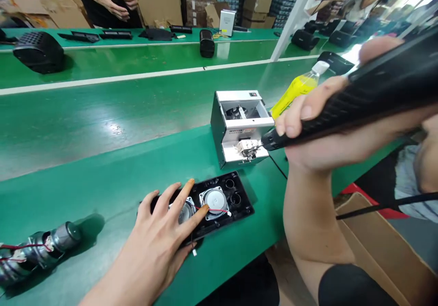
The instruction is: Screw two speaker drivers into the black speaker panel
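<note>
1. The black speaker housing [219,203] lies flat on the near green bench [102,178], open side up, with two round speaker drivers [214,201] seated in it and a thin red wire [219,210] crossing the right one.
2. The left hand [160,237] rests spread wide on the housing's left end, fingers fanned over the left driver, gripping nothing.
3. The right hand [328,132] is closed around a black electric screwdriver [359,101], whose tip meets the front outlet of the silver screw feeder [239,130] just behind the housing.
4. Likely risks: the bit could miss a screw at the feeder, or the housing could slide if the flat palm eases; the red wire lies exposed near the screw holes and might get pinched.
5. A yellow bottle [297,89] stands beyond the feeder; wired cylindrical parts [37,249] lie far left.
</note>
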`<act>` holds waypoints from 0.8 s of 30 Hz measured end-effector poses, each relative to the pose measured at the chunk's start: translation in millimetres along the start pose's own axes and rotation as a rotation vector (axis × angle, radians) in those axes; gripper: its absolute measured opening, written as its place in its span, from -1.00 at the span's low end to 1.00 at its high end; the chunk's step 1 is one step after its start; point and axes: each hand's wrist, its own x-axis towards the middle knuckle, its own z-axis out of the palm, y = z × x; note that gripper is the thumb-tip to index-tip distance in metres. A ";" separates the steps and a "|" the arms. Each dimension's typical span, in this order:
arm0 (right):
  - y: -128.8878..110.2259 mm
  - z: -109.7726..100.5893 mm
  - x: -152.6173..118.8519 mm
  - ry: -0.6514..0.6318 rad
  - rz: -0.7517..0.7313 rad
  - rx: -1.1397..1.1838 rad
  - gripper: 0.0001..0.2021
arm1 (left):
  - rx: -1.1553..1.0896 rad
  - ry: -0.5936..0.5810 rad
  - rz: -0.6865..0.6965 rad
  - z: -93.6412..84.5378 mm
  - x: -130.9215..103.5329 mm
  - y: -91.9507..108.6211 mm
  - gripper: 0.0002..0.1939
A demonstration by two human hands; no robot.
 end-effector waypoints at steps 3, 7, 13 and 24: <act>27.8 3.0 3.6 0.017 -0.231 0.054 -0.50 | -0.033 0.010 -0.001 2.2 0.6 -2.8 -0.39; 44.5 0.4 4.3 -0.057 -0.216 0.059 -0.42 | -0.048 0.004 -0.017 3.5 0.3 -2.8 -0.40; 36.4 8.6 -6.8 0.037 -0.164 0.037 -0.35 | -0.084 0.025 -0.067 3.8 -0.5 0.7 -0.33; -21.5 6.4 -19.5 -0.204 0.086 -0.005 -0.77 | -0.113 -0.004 -0.111 -1.5 2.8 5.1 -0.30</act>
